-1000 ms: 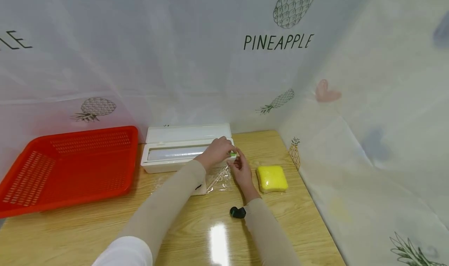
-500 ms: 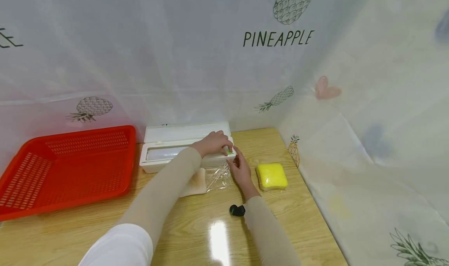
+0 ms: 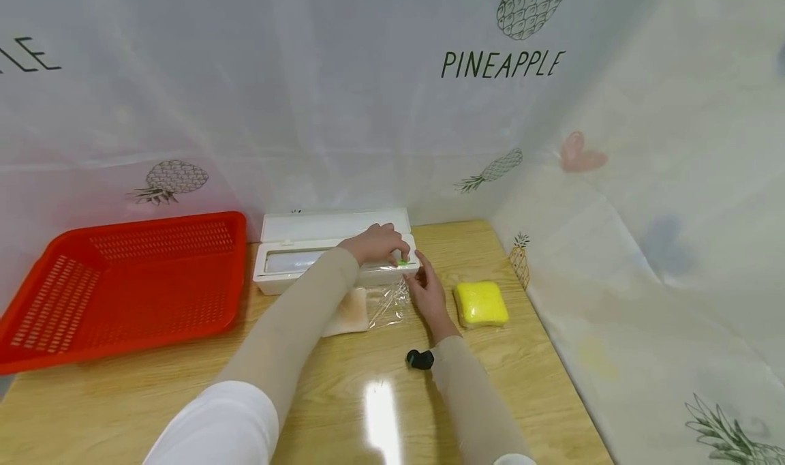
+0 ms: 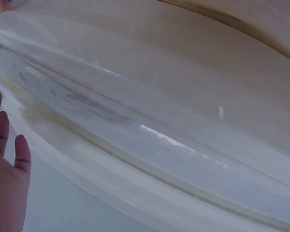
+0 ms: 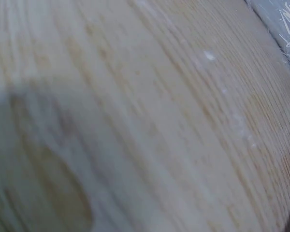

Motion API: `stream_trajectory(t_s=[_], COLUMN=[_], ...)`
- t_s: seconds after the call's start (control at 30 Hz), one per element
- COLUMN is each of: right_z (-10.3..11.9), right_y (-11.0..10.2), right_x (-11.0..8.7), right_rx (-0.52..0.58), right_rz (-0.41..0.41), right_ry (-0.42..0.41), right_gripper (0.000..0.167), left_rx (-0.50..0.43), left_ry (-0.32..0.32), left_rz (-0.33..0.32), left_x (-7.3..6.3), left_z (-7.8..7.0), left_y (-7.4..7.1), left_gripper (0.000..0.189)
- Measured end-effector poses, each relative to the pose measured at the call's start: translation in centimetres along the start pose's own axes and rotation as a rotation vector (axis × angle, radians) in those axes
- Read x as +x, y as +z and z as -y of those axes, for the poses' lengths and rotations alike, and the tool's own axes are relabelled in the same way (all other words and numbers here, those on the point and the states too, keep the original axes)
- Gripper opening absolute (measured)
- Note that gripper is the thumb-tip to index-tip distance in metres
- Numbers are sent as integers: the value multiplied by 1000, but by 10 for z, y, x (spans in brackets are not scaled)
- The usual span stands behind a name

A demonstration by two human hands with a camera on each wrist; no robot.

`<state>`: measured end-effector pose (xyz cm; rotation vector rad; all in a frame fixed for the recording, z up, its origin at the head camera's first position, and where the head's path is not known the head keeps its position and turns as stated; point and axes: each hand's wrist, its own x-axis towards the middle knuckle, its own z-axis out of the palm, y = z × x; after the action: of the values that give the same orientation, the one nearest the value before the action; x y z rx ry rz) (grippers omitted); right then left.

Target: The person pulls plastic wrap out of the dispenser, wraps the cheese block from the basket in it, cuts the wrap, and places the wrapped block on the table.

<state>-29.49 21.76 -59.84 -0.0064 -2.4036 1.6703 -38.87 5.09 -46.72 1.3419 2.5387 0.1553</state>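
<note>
A long white cling film dispenser [image 3: 279, 282] lies at the back of the table, lid [image 3: 334, 225] raised, a roll showing inside. My left hand [image 3: 375, 244] reaches across to its right end and pinches a small green slide cutter [image 3: 403, 263] on the front rim. In the left wrist view, my left hand [image 4: 7, 188] enters from the left edge. My right hand [image 3: 429, 294] grips the dispenser's right end, thumb at the front. Clear cling film [image 3: 388, 301] hangs from the front onto the table beside a bread slice [image 3: 351, 313], partly hidden by my left forearm.
A red plastic basket [image 3: 165, 274] stands on the left. To the right of my right hand lies a yellow square block [image 3: 481, 303] in clear wrap. Patterned sheeting rises behind the table [image 3: 343, 410] and along its right side.
My left hand and the green slide cutter have moved slightly left along the dispenser's rim. More of the bread slice shows beside my left forearm. My right hand stays at the dispenser's end.
</note>
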Motion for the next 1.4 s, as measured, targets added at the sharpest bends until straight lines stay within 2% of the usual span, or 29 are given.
stream_trajectory(t_s=[0.2,0.37,0.5,0.6,0.7,0.87,1.1,1.23,1.4], right_z=[0,1,0,0,2,9,7,6,7], right_y=[0,-2,-4,-4,-2,2,2,1,2], right_x=[2,4,3,3,2,-2,-2,-3,-5], right_rx=[13,11,12,2,2,36,34,42,52], right_rz=[-1,6,-5,-20,-14,-3,-4,-5,-9], right_ry=[13,34,50,51,45,48,42,46,47], right_gripper=[59,60,60,59,59,59,59,59,59], left_rx=[-36,-9,-74,-122,-102,-53,67,101,54], left_ry=[-48,-72,-105,-99,-86,-98,-67,-111,-165], left_rz=[34,35,33,20,7,42,33,56,94], left_x=[-18,-36,-52,-61,-68,-85,-120,-148,-176], left_z=[10,21,30,36,39,40,56,69,79], left_y=[-5,-7,-4,-1,0,-8,-12,-12,-13], left_gripper=[16,17,13,12,12,15,16,17,18])
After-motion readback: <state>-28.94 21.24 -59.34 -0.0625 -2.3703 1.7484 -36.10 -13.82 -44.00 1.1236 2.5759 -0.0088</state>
